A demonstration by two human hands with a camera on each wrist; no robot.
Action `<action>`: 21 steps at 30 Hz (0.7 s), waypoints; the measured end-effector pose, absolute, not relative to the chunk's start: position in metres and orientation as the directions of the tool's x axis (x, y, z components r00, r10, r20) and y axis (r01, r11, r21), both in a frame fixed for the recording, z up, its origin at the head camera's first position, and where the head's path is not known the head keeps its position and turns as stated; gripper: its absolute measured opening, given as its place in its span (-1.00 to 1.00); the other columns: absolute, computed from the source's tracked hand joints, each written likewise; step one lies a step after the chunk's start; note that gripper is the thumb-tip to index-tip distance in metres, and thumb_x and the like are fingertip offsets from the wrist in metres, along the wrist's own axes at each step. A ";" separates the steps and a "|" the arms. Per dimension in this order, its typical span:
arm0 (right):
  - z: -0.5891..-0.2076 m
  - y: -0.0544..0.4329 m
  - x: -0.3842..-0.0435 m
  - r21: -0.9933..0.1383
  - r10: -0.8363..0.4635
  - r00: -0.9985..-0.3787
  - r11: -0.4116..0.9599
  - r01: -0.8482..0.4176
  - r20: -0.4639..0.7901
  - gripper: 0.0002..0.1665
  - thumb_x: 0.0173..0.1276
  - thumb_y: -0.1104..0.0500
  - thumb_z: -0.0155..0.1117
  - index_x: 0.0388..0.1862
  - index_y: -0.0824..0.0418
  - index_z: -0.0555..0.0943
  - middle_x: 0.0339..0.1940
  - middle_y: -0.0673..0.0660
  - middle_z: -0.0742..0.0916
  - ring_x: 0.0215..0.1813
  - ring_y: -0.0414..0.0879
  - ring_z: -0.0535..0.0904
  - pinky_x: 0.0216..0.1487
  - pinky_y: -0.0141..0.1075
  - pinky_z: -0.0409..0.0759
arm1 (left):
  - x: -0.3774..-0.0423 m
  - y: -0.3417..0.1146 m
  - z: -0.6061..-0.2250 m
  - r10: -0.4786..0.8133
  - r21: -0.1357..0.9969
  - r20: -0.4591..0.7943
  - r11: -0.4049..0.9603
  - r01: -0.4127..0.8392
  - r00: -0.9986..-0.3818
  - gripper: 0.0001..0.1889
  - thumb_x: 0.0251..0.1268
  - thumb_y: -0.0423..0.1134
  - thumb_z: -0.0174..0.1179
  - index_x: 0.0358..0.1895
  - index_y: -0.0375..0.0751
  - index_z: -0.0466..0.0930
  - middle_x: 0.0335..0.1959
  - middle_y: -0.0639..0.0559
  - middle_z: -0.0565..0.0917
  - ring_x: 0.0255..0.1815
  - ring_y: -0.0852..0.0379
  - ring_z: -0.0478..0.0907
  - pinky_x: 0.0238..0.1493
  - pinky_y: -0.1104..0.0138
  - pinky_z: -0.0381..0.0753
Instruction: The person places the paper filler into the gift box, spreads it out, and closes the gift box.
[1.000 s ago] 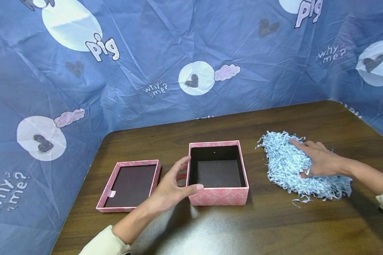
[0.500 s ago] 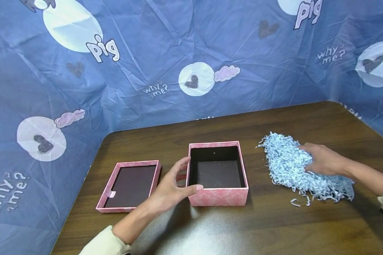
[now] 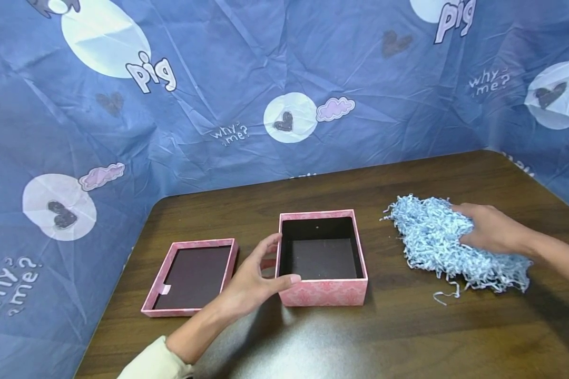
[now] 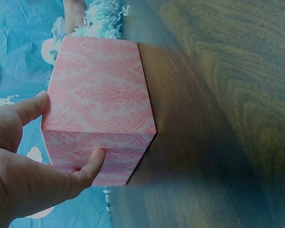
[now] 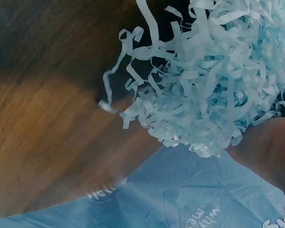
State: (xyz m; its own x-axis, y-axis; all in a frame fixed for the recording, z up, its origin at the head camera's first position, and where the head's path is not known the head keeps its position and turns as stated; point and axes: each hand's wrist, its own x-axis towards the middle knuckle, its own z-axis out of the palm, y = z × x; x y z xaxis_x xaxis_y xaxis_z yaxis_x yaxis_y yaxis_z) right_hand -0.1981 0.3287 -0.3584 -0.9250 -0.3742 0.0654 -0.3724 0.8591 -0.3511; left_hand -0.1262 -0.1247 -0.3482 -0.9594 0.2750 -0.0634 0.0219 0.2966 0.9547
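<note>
Wood-grain table [image 3: 322, 342], its surface reaching nearest. Shallow pink lid [image 3: 194, 276], inside up, left of and apart from the pink damask-patterned box [image 3: 324, 293], rim upward; left hand [image 3: 251, 287] holding its near left corner, thumb on front wall. Across a strip of tabletop, pale-blue shredded paper [image 3: 431, 231]; right hand [image 3: 493, 229] gripping it, fingertips buried. Printed blue sheet [image 3: 246, 63] beyond the far edge.

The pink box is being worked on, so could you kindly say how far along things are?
Done: the lid lies beside the pink box. In hand: the left hand holds the box; the right hand grips blue shredded paper. Left: the box stands empty, so filling and closing it probably remain.
</note>
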 end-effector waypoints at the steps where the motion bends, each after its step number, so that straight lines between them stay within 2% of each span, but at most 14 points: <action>1: -0.356 0.330 -0.198 -0.350 -0.373 -0.925 0.860 -0.372 0.066 -0.16 -0.07 0.40 0.39 0.21 0.71 0.30 0.14 0.67 0.44 0.15 0.56 0.37 0.09 0.26 0.39 | -0.126 -0.125 -0.348 0.275 0.956 -0.063 0.293 0.021 -0.959 -0.14 0.07 -0.30 0.43 0.45 0.02 0.18 0.34 -0.22 0.30 0.24 -0.23 0.38 0.08 0.11 0.55; 11: -0.331 0.345 -0.202 -0.349 -0.305 -0.952 0.889 -0.296 0.032 -0.15 0.04 0.36 0.37 0.26 0.69 0.24 0.17 0.68 0.41 0.19 0.58 0.30 0.13 0.29 0.32 | -0.126 -0.125 -0.347 0.274 0.955 -0.062 0.295 0.023 -0.960 -0.15 0.07 -0.28 0.43 0.45 0.03 0.18 0.34 -0.17 0.31 0.25 -0.22 0.38 0.08 0.11 0.55; 18: -0.319 0.351 -0.203 -0.375 -0.235 -0.971 0.905 -0.202 -0.044 -0.10 0.09 0.34 0.32 0.34 0.66 0.14 0.25 0.69 0.31 0.25 0.59 0.19 0.18 0.35 0.22 | -0.125 -0.125 -0.346 0.272 0.954 -0.069 0.300 0.016 -0.960 -0.15 0.07 -0.25 0.44 0.44 0.05 0.19 0.35 -0.20 0.31 0.26 -0.23 0.37 0.05 0.10 0.55; 21: -0.313 0.353 -0.204 -0.372 -0.230 -0.973 0.906 -0.204 -0.026 -0.09 0.09 0.34 0.32 0.34 0.66 0.13 0.23 0.70 0.31 0.24 0.60 0.20 0.17 0.35 0.22 | -0.125 -0.125 -0.346 0.269 0.954 -0.071 0.301 0.014 -0.960 -0.15 0.07 -0.26 0.43 0.44 0.04 0.18 0.35 -0.20 0.31 0.26 -0.24 0.37 0.05 0.10 0.55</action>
State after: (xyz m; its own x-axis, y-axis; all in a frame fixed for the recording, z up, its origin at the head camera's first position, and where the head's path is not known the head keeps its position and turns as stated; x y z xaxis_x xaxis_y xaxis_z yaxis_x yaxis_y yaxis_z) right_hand -0.2043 0.3529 -0.3129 -0.9728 -0.2301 -0.0255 -0.2044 0.9055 -0.3718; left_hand -0.1245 -0.1247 -0.3457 -0.9605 0.2692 -0.0708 0.0140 0.3009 0.9535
